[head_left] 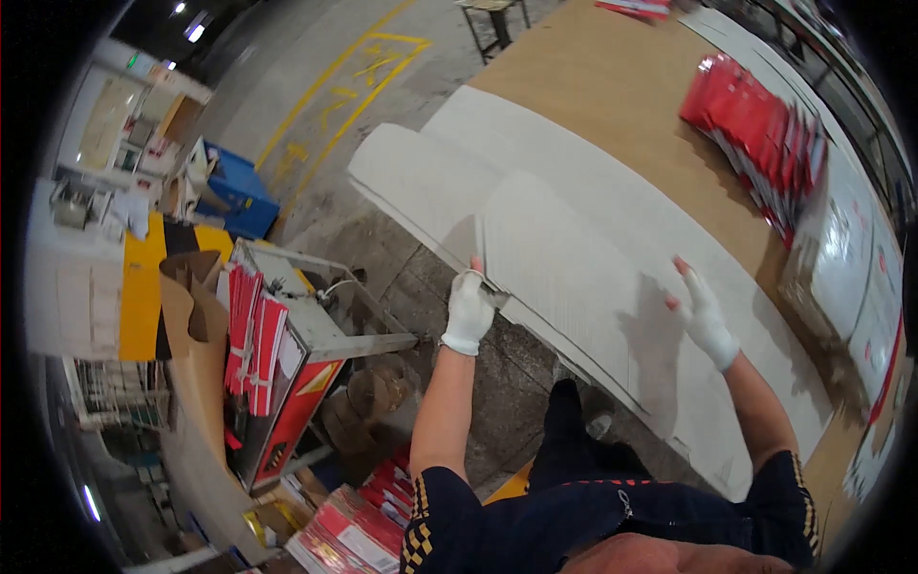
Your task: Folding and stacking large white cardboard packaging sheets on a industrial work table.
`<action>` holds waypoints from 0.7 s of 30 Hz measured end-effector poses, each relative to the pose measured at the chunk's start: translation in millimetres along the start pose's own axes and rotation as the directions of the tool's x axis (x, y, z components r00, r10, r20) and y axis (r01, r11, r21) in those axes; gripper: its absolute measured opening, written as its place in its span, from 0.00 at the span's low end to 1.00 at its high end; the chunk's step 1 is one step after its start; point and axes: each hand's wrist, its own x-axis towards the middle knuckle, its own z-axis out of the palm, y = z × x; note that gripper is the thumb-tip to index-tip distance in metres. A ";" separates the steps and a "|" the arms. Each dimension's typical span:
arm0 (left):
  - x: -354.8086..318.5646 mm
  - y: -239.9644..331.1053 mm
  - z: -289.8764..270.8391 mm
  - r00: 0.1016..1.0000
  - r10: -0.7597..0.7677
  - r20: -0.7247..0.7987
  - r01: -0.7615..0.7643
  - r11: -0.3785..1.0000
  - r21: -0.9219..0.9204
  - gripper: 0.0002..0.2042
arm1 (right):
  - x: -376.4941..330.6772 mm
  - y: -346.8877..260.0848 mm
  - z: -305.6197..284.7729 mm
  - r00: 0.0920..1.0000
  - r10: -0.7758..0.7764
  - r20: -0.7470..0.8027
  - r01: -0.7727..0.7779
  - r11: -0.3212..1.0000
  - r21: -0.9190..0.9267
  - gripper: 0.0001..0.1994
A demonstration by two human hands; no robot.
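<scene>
Large white paper sheets [564,249] lie layered along the near side of the table, their stacked edges fanned slightly. My left hand [469,314], in a white glove with bare fingertips, is closed at the front edge of these sheets, thumb pointing up. A small grey piece shows beside its fingers; what it is I cannot make out. Over the sheets to the right, my right hand [706,318] is open, gloved the same way, with thumb and fingers apart and nothing in it. Its shadow falls on the paper beside it.
Brown paper [574,48] covers the table's far part. Red packets [751,134] and a plastic-wrapped white bundle [832,273] lie at the right. To my left stands a metal-framed cart [335,346] with red folded packs [253,335]. A blue bin [232,191] is farther back.
</scene>
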 end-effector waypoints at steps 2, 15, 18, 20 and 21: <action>6.9 -0.2 -7.8 0.977 -0.193 0.088 0.207 0.959 -0.193 0.12 | 76.3 -17.0 29.6 0.993 -0.047 0.106 0.013 0.953 0.302 0.30; 71.5 21.3 -35.0 0.986 -0.012 0.166 -0.068 0.882 0.466 0.14 | 191.2 -73.9 97.5 0.855 0.107 0.507 -0.322 0.876 0.359 0.11; 82.7 18.1 -41.1 0.986 -0.045 0.158 -0.052 0.829 0.556 0.13 | 191.2 -70.5 102.1 0.841 0.135 0.524 -0.303 0.920 0.247 0.10; 93.7 7.2 -38.1 0.975 -0.094 0.202 -0.025 0.854 0.520 0.13 | 184.4 -58.2 96.5 0.842 0.173 0.511 -0.313 0.928 0.203 0.11; 98.6 -0.2 -34.3 0.992 -0.108 0.072 0.065 0.892 0.448 0.14 | 179.1 -52.8 89.2 0.874 0.180 0.451 -0.346 0.883 0.317 0.10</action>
